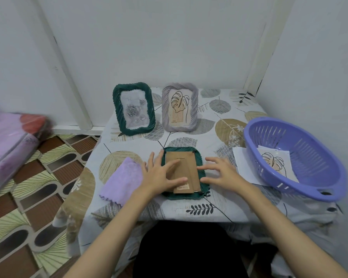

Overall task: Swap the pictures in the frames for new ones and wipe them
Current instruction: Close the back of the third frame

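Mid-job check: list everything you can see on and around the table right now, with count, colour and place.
face-down frame: 1, dark green, front centre of the table, brown backing board up
standing green frame: 1, dark green, back of the table, rose picture
standing grey frame: 1, pale grey, right of the green one, leaf line drawing
cloth: 1, lilac, left of the face-down frame
basket: 1, purple-blue, slotted, right side of the table
leaf print: 1, white with a line drawing, inside the basket
paper sheet: 1, white, partly under the basket
tablecloth: 1, white with a leaf pattern
left hand: fingers spread flat on the backing board
right hand: fingers spread at the frame's right edge
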Motion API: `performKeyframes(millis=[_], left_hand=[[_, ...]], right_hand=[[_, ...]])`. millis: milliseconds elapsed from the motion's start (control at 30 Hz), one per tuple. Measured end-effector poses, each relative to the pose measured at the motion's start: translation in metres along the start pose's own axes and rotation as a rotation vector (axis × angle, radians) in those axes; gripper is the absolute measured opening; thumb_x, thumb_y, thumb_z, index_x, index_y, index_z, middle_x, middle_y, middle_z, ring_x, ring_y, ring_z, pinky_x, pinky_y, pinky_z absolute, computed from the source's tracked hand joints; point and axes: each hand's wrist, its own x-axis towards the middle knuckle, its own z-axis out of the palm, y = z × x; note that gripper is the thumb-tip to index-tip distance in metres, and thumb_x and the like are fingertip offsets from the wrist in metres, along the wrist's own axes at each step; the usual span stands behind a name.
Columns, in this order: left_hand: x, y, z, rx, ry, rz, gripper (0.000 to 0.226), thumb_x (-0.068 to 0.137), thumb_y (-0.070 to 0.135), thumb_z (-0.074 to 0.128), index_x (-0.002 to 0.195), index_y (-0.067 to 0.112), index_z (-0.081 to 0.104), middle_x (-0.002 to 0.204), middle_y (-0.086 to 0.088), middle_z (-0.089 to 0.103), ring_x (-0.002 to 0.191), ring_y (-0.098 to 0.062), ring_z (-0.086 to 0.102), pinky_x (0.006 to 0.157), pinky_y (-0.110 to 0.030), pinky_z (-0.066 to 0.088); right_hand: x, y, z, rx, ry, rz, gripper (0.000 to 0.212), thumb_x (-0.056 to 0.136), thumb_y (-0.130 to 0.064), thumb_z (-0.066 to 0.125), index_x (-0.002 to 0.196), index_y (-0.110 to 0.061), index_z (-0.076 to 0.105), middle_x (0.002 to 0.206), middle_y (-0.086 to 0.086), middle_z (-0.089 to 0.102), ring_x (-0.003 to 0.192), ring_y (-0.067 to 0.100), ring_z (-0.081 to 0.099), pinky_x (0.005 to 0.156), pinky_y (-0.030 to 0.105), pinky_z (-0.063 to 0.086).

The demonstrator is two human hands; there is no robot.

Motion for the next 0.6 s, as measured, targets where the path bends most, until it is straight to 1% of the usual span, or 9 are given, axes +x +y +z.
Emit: performKeyframes(millis=[67,133,267,367,467,533,600], left_hand=[[-0.006,0.002,0.006,0.029,-0.029,-0.017,0.071,0.069,0.073,0.055,0.134,0.054,0.032,0.158,0.001,-0.004,0.143,-0.026,-0.014,0.114,-0.053,-0.003],[-0.009,0.002,0.009,0.034,-0.032,-0.033,0.072,0.07,0.074,0.054,0.135,0.055,0.029,0.158,-0.001,-0.002,0.143,-0.028,-0.013,0.114,-0.052,-0.005],[-0.013,0.001,0.012,0.03,-0.035,-0.042,0.071,0.071,0.075,0.051,0.135,0.056,0.026,0.157,-0.002,0.006,0.143,-0.029,-0.009,0.114,-0.052,-0.004],[-0.013,0.0,0.013,0.036,-0.031,-0.043,0.07,0.072,0.075,0.05,0.135,0.057,0.025,0.157,-0.001,0.007,0.143,-0.028,-0.007,0.114,-0.051,-0.003],[-0.013,0.0,0.015,0.051,-0.026,-0.042,0.07,0.072,0.075,0.049,0.135,0.058,0.024,0.157,-0.001,0.006,0.144,-0.027,-0.007,0.114,-0.051,-0.003],[-0.012,-0.001,0.015,0.051,-0.027,-0.039,0.07,0.072,0.075,0.049,0.135,0.058,0.024,0.157,-0.001,0.006,0.144,-0.027,-0.007,0.114,-0.051,-0.003],[-0.012,-0.001,0.016,0.052,-0.027,-0.036,0.07,0.072,0.075,0.049,0.135,0.058,0.024,0.157,-0.001,0.006,0.144,-0.027,-0.007,0.114,-0.051,-0.003]], right_hand=[[-0.007,-0.001,0.004,-0.066,-0.042,-0.034,0.039,0.075,-0.051,0.068,0.112,-0.048,0.059,0.145,-0.009,0.038,0.132,0.02,0.026,0.108,0.052,0.023],[-0.012,-0.002,0.007,-0.135,-0.064,-0.051,0.042,0.074,-0.053,0.068,0.115,-0.045,0.06,0.146,-0.012,0.036,0.131,0.019,0.026,0.107,0.051,0.024],[-0.018,-0.006,0.007,-0.147,-0.063,-0.043,0.046,0.074,-0.057,0.066,0.118,-0.044,0.059,0.146,-0.013,0.036,0.132,0.017,0.027,0.106,0.048,0.024],[-0.019,-0.009,0.007,-0.198,-0.07,-0.05,0.051,0.074,-0.059,0.064,0.123,-0.046,0.054,0.148,-0.013,0.033,0.132,0.017,0.026,0.105,0.044,0.023],[-0.02,-0.009,0.009,-0.229,-0.051,-0.062,0.052,0.074,-0.061,0.063,0.123,-0.046,0.053,0.149,-0.012,0.031,0.133,0.016,0.025,0.103,0.041,0.021],[-0.023,-0.009,0.015,-0.215,-0.003,-0.07,0.059,0.066,-0.068,0.055,0.121,-0.046,0.055,0.148,-0.012,0.033,0.131,0.014,0.028,0.099,0.037,0.021],[-0.026,-0.009,0.025,-0.144,0.076,-0.076,0.068,0.056,-0.069,0.043,0.116,-0.043,0.059,0.146,-0.011,0.036,0.13,0.012,0.031,0.097,0.032,0.02]])
